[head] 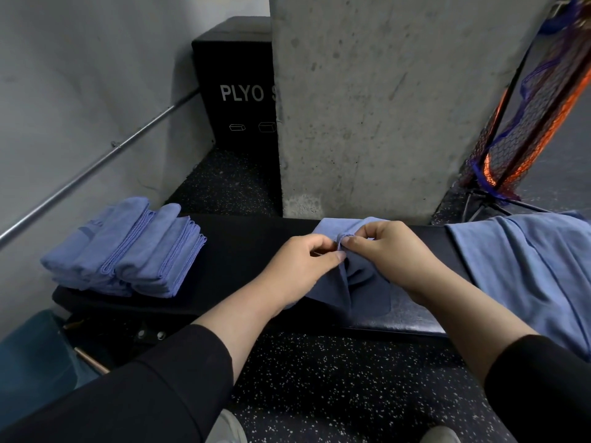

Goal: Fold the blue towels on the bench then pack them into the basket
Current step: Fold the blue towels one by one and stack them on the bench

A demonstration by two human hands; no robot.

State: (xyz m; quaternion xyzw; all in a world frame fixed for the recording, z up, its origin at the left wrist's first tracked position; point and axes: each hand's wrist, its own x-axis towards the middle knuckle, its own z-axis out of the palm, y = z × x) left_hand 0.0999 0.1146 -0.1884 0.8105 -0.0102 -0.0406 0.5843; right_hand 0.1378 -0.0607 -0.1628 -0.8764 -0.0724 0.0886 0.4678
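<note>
Left hand [307, 260] and right hand [380, 251] both pinching one blue towel's [335, 230] bunched edge — fingertips nearly touching, over black bench [243, 251], folded towel stack [128, 247] at left

A square grey concrete pillar [367, 107] stands directly behind the bench. To its left, a black padded box printed with the white letters "PLYO" [236, 84] sits on the black rubber floor with white speckles [335, 378], partly hidden by the pillar. A thin bare metal rail [96, 164] runs diagonally along the grey wall [80, 75] on the left. At the upper right, an orange, blue and black mesh net [527, 123] leans on a dark frame beside the pillar.
</note>
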